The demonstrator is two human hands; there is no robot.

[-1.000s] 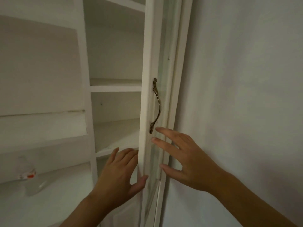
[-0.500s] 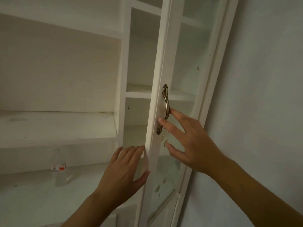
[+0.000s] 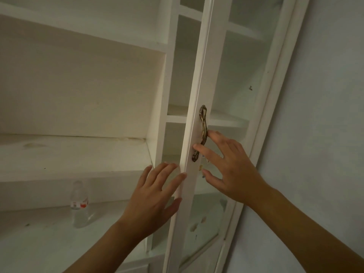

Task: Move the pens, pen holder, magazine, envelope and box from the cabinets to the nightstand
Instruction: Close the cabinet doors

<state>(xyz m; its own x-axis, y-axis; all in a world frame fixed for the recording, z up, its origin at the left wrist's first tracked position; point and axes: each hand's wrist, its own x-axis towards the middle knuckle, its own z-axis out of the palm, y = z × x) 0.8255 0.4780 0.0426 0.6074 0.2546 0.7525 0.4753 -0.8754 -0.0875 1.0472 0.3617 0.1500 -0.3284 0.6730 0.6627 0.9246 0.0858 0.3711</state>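
A white cabinet with a glass door (image 3: 199, 95) stands in front of me, the door partly ajar. My left hand (image 3: 153, 198) lies flat with straight fingers against the door's left edge. My right hand (image 3: 230, 166) spreads its fingers on the door front beside the brass handle (image 3: 202, 133), fingertips touching the handle. The shelves (image 3: 226, 120) I can see behind the glass hold nothing. No pens, pen holder, magazine, envelope or box show in this view.
A clear plastic bottle (image 3: 79, 205) with a red-and-white label stands on the white counter at lower left. Open white shelves (image 3: 74, 154) fill the left side. A pale wall (image 3: 325, 134) runs along the right.
The door has swung further toward its frame and the view has shifted up and left. My right hand has slid up to the handle; my left stays on the door's edge.
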